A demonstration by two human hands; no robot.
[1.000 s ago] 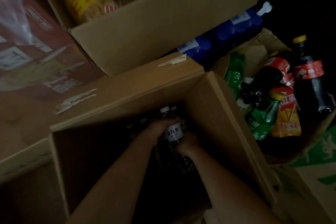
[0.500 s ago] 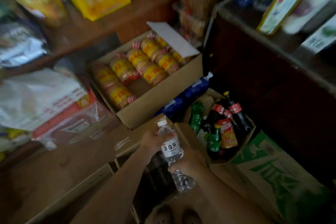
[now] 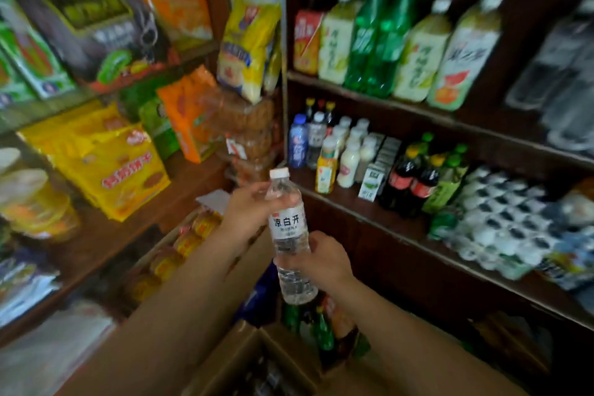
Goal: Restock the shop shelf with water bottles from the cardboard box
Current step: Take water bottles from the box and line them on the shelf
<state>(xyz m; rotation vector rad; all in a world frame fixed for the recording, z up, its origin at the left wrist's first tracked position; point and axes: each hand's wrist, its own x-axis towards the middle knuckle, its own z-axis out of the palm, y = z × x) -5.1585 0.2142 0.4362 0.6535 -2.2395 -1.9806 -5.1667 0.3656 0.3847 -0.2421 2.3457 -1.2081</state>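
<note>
Clear plastic water bottle (image 3: 288, 236) held upright over the cardboard box (image 3: 257, 360).
Left hand (image 3: 247, 212) grips its shoulder, right hand (image 3: 318, 259) wraps its lower body; the drinks shelf (image 3: 369, 202) lies ahead and rightward, nearer the right hand, I'd judge.

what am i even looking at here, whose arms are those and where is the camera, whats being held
There is no machine here. A person wears a camera on the head, looking forward and down, so the two bare arms coming up from the bottom of the picture are their own. Both hands hold one clear water bottle with a white cap: the left hand grips it near the neck, the right hand round the lower body. At the bottom edge is the open cardboard box. To the right stands a dark wooden shop shelf carrying many drinks, among them small bottles and cartons on its middle level. To the left are shelves of bright snack packets.
</note>
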